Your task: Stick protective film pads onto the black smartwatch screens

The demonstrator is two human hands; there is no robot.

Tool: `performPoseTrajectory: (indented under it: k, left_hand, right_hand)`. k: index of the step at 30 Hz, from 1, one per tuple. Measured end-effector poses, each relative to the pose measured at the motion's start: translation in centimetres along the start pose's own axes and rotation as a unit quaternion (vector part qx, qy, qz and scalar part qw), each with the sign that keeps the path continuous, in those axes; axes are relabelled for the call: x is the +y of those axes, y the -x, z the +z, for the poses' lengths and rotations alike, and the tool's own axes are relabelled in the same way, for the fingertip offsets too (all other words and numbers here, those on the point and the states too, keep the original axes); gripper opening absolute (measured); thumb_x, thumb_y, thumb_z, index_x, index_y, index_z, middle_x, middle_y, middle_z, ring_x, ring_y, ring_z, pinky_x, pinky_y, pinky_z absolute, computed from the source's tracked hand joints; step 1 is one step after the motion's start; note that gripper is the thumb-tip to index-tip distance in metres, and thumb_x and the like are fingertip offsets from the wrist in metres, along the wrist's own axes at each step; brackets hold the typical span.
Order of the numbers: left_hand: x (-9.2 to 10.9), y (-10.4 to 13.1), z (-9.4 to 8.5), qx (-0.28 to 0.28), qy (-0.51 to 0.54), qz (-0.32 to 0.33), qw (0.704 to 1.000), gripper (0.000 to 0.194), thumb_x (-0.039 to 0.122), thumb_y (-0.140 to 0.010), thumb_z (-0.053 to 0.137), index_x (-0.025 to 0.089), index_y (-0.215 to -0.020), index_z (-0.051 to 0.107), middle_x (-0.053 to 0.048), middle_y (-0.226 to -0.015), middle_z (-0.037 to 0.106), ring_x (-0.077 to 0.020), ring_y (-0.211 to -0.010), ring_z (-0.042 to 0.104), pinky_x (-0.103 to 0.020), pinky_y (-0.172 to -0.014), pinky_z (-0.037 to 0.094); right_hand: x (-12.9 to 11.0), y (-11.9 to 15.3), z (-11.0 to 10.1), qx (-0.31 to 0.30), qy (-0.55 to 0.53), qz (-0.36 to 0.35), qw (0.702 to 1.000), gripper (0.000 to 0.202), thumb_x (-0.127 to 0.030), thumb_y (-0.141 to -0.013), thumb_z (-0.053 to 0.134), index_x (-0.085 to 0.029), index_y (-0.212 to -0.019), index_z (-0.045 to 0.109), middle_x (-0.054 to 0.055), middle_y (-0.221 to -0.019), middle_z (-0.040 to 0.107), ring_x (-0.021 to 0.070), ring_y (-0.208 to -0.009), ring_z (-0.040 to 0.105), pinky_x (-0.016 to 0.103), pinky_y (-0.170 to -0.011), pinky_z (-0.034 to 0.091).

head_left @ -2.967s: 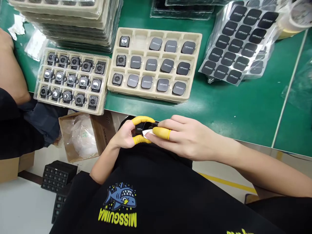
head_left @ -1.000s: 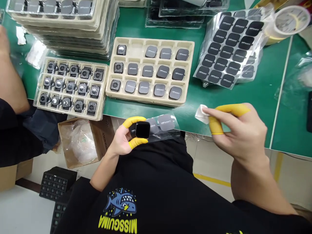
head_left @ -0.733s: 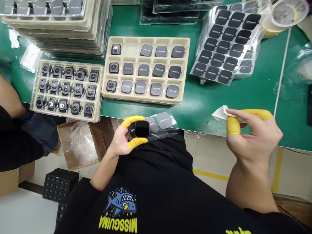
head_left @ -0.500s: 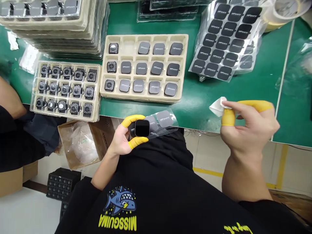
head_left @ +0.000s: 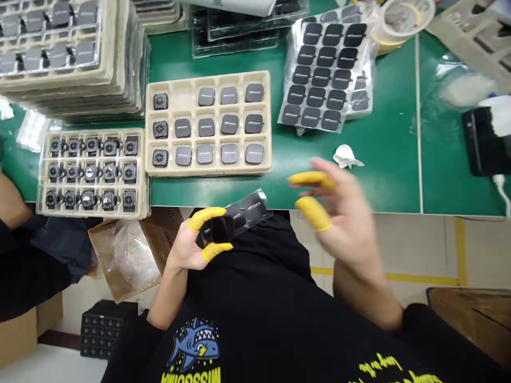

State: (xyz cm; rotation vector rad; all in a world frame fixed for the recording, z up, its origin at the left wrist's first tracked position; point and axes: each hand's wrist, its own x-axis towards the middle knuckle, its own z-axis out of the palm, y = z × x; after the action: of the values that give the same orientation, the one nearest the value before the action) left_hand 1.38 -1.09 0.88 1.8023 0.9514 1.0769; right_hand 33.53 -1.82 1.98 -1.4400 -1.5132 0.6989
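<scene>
My left hand [head_left: 187,243], with yellow finger cots on thumb and forefinger, is closed on a square black smartwatch body [head_left: 222,230], dark screen facing up. A strip of clear film with dark printed square stickers [head_left: 254,206] sticks out from behind the watch, also in that hand. To the right, my right hand [head_left: 346,223] is in the air, blurred, with fingers apart and nothing visible in them. A crumpled white wipe [head_left: 346,156] lies on the green table beyond it. Past the left hand stands a beige tray [head_left: 181,99] of watch bodies, most topped by dark printed squares.
Another tray of watches [head_left: 140,181] adjoins it on the left, before a tall tray stack [head_left: 115,80]. Sticker sheets [head_left: 321,77] and tape rolls [head_left: 403,18] lie at the back right. A black adapter [head_left: 481,141] sits far right; another person's arm [head_left: 14,199] shows at left.
My right hand has let go of the white wipe, now on the table, and moved left towards the watch. My left hand still holds watch and film strip. The view has shifted right.
</scene>
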Motion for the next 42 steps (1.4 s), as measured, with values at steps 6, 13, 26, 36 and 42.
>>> performPoseTrajectory:
  k: [6, 13, 26, 36, 42]
  left_hand:
    - [-0.1, 0.5, -0.5, -0.018, 0.013, -0.027, 0.999, 0.062, 0.053, -0.085, 0.097, 0.027, -0.138, 0.078, -0.009, -0.111, 0.089, -0.0237, -0.085, 0.085, -0.032, -0.076, 0.071]
    - [0.1, 1.2, -0.7, -0.007, 0.02, -0.029, 0.999, 0.061, 0.047, -0.085, 0.099, 0.027, -0.138, 0.079, -0.008, -0.11, 0.089, -0.0226, -0.087, 0.085, -0.031, -0.08, 0.071]
    - [-0.8, 2.1, -0.4, -0.007, 0.027, -0.038, 0.999, 0.065, 0.048, -0.081, 0.101, 0.025, -0.138, 0.079, -0.011, -0.118, 0.089, -0.0252, -0.091, 0.087, -0.033, -0.081, 0.073]
    - [-1.0, 2.5, -0.2, -0.024, 0.03, -0.035, 0.999, 0.057, 0.047, -0.091, 0.094, 0.026, -0.141, 0.076, -0.013, -0.129, 0.088, -0.0298, -0.111, 0.089, -0.039, -0.097, 0.075]
    - [-0.7, 2.1, -0.2, -0.041, 0.016, -0.014, 0.999, 0.063, 0.037, -0.089, 0.097, 0.027, -0.146, 0.073, -0.011, -0.131, 0.088, -0.0272, -0.115, 0.088, -0.035, -0.102, 0.073]
  right_hand:
    - [-3.7, 1.1, 5.1, -0.063, -0.12, 0.016, 0.991, 0.034, -0.039, -0.109, 0.075, -0.028, -0.141, 0.072, 0.005, -0.111, 0.078, 0.0196, -0.095, 0.075, 0.036, -0.089, 0.067]
    - [-3.5, 2.1, 5.5, -0.051, -0.126, -0.013, 0.991, 0.023, -0.036, -0.108, 0.078, -0.025, -0.128, 0.078, 0.004, -0.101, 0.074, 0.0187, -0.087, 0.072, 0.033, -0.078, 0.066]
    - [-2.6, 3.1, 7.4, 0.071, -0.035, -0.132, 0.988, 0.074, -0.028, -0.104, 0.082, -0.034, -0.171, 0.05, 0.014, -0.14, 0.074, 0.033, -0.129, 0.071, 0.053, -0.104, 0.067]
    - [-2.7, 4.3, 8.6, 0.041, -0.248, 0.074, 0.965, 0.055, -0.038, -0.102, 0.088, -0.037, -0.151, 0.061, 0.006, -0.132, 0.079, 0.0206, -0.111, 0.075, 0.035, -0.089, 0.061]
    - [-2.8, 4.4, 8.8, 0.053, -0.272, 0.102, 0.955, 0.041, -0.036, -0.104, 0.086, -0.035, -0.141, 0.067, 0.001, -0.11, 0.08, 0.0154, -0.093, 0.073, 0.03, -0.086, 0.062]
